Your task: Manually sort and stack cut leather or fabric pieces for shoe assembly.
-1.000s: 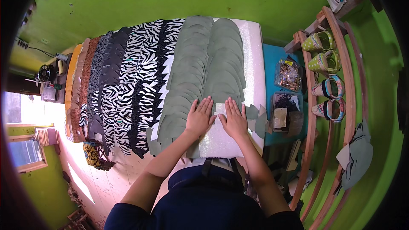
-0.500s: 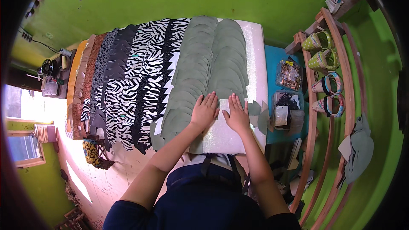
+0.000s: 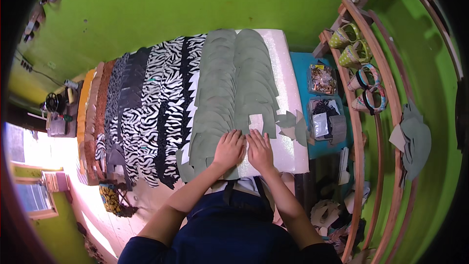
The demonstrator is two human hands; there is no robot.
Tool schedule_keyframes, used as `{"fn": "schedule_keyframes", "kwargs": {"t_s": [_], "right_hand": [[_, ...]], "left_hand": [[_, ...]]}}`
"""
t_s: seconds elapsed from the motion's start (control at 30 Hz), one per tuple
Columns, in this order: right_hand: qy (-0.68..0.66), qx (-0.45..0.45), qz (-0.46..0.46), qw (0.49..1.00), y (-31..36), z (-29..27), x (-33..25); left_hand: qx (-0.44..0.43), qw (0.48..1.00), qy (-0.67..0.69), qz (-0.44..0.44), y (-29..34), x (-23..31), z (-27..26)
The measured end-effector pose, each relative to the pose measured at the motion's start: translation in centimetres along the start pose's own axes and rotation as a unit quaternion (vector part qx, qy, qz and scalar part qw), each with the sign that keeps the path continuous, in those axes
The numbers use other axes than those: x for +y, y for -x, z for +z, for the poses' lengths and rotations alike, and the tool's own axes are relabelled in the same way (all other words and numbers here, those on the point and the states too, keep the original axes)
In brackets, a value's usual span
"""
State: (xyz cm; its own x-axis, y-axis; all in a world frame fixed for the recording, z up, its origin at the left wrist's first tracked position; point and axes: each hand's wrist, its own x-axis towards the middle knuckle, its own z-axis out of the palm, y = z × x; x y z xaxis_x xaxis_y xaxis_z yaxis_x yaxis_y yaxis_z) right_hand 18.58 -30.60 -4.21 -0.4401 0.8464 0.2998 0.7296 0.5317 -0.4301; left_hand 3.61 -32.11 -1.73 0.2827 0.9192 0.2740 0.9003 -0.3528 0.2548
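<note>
Two long columns of overlapping grey-green cut pieces (image 3: 254, 76) run along the table, with rounded far ends. My left hand (image 3: 229, 149) lies flat with fingers outstretched at the near part of the left column. Beside it, my right hand (image 3: 260, 150) rests flat, fingers together and pointing away from me, its fingertips by the near end of the right column. A small pale patch (image 3: 255, 121) shows within that end, just beyond my fingertips; whether it is a piece or the cover beneath, I cannot tell. Neither hand grasps anything.
Rows of zebra-patterned pieces (image 3: 155, 112) and other coloured pieces cover the left side. Grey-green scraps (image 3: 292, 126) lie on the white sparkly table cover (image 3: 286, 88). Right of it are plastic boxes (image 3: 322, 79) on a blue surface and a wooden rack (image 3: 352, 112) with sandals (image 3: 355, 53).
Both hands have slid toward me along the table, baring the pale patch and the near end of the right column. The whole view has also shifted slightly.
</note>
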Motion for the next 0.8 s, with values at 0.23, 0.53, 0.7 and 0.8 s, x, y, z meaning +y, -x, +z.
{"fn": "schedule_keyframes", "kwargs": {"t_s": [0.23, 0.53, 0.7, 0.8], "right_hand": [[0.152, 0.059, 0.117, 0.98, -0.7, -4.2, 2.9], [0.2, -0.046, 0.108, 0.973, -0.7, -5.9, 10.4], [0.214, 0.029, 0.087, 0.972, -1.4, -5.5, 12.2], [0.097, 0.015, 0.157, 0.983, -4.1, -7.2, 10.5]], "left_hand": [[-0.05, 0.998, 0.019, 0.036, -1.4, 0.6, 0.4], [-0.052, 0.995, 0.085, 0.003, -4.5, 5.5, 1.9], [-0.026, 0.99, 0.124, -0.063, -5.7, 7.1, 2.2], [-0.025, 0.981, 0.151, -0.119, -5.7, 6.0, 2.1]]}}
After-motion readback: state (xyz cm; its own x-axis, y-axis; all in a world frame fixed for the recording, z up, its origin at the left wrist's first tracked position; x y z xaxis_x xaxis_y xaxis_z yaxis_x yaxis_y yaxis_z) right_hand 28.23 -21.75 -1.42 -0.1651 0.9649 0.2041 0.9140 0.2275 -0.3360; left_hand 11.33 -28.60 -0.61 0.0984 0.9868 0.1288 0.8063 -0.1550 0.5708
